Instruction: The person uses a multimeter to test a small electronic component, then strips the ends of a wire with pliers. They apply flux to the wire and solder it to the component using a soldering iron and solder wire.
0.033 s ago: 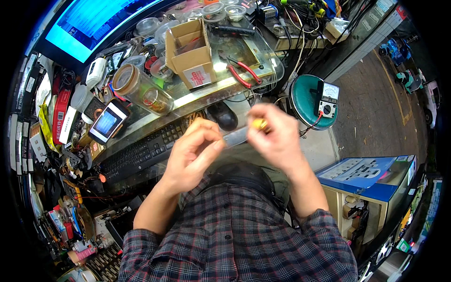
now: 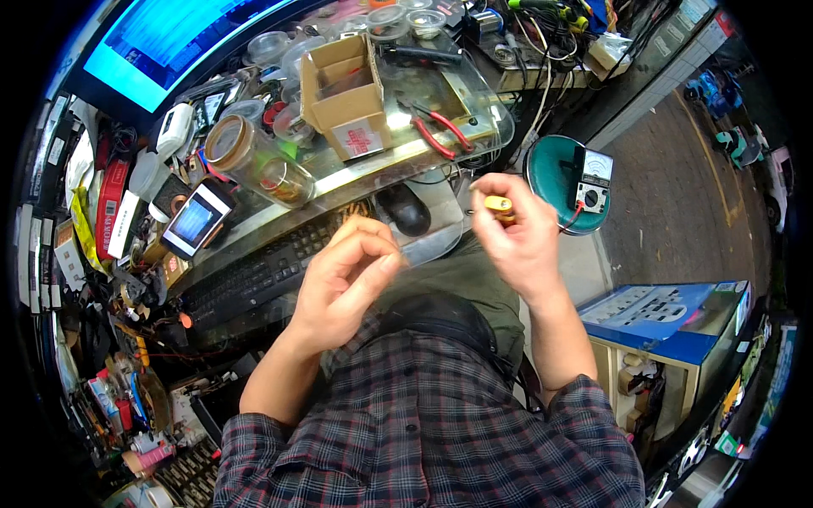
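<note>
My right hand (image 2: 518,233) is closed round a small yellow-handled tool (image 2: 500,205). A short dark tip shows beside the fingers, but the tool's kind is unclear. To its left, my left hand (image 2: 351,275) hovers in front of the keyboard (image 2: 254,275), thumb and curled fingers pinched together. Whatever it may hold is hidden or too small to name. The two hands are apart, above my lap and the desk's near edge. A black mouse (image 2: 402,209) lies just beyond them.
An open cardboard box (image 2: 351,102), red-handled pliers (image 2: 440,135) and a clear plastic jar (image 2: 262,165) stand or lie behind the keyboard. A phone (image 2: 197,220) leans at left. On a green stool (image 2: 546,173) at right sits an analog multimeter (image 2: 590,182). A monitor (image 2: 169,51) stands far left.
My right hand has moved right, away from my left hand, with the yellow-handled tool turned more into view. The left hand has barely moved.
</note>
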Demonstrator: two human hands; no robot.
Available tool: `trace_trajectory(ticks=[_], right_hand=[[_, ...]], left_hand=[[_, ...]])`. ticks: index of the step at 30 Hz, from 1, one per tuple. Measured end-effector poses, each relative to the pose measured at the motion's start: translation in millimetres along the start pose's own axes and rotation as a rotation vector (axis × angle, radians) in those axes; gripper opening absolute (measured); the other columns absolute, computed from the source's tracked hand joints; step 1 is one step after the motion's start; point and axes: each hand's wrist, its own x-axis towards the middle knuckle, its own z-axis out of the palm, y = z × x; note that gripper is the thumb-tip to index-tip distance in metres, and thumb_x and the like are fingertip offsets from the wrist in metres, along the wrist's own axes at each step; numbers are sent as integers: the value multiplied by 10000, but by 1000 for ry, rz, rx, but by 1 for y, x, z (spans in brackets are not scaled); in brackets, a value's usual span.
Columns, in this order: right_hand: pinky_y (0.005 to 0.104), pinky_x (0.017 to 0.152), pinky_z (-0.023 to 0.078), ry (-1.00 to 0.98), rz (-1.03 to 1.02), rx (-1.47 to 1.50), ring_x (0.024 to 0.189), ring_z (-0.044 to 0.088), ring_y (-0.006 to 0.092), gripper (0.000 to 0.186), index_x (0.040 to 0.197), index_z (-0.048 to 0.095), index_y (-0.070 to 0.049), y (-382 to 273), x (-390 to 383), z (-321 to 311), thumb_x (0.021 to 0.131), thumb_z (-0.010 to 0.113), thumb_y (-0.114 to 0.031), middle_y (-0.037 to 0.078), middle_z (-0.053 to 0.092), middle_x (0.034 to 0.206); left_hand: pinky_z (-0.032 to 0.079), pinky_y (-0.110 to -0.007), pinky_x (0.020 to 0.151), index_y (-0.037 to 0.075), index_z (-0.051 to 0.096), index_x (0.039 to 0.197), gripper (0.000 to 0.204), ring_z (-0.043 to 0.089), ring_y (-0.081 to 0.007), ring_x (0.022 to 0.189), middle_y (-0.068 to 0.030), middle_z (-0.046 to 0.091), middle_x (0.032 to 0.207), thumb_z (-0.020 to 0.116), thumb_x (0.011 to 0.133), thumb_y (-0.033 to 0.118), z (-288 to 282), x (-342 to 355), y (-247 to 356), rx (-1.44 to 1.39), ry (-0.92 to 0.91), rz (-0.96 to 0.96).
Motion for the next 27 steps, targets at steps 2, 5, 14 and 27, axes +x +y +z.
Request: trace_trajectory(ticks=[2,5,14,27], right_hand=[[314,686,579,-68,-11,-28,713,713,159,137,1047,703,-2,0,0,-11,956,737,-99,118,714,854],[309,713,582,-378,199,-131,755,731,178,176,1102,720,-8,-4,-1,-16,954,742,-100,129,741,911],[316,860,574,-447,218,315,932,729,164,252,1164,733,3,-21,-15,9,976,782,-157,108,768,1025],[300,855,573,-464,250,379,953,704,105,207,1136,755,16,-25,-12,13,999,768,-139,78,786,1027]], left_hand=[[505,-260,764,-19,688,1047,135,606,-114,894,-75,605,1173,642,1073,105,-4,-1,0,-102,-16,-58],[506,-253,728,-18,676,1078,162,615,-108,865,-77,613,1157,621,1093,134,-1,0,-1,-287,-6,-138],[440,-247,685,15,649,1133,183,549,-102,764,-40,644,913,606,1111,192,1,4,-5,-514,19,-327],[486,-244,762,-1,650,1101,108,574,-85,856,-37,604,1099,610,1097,99,0,3,-8,-190,-37,-156]])
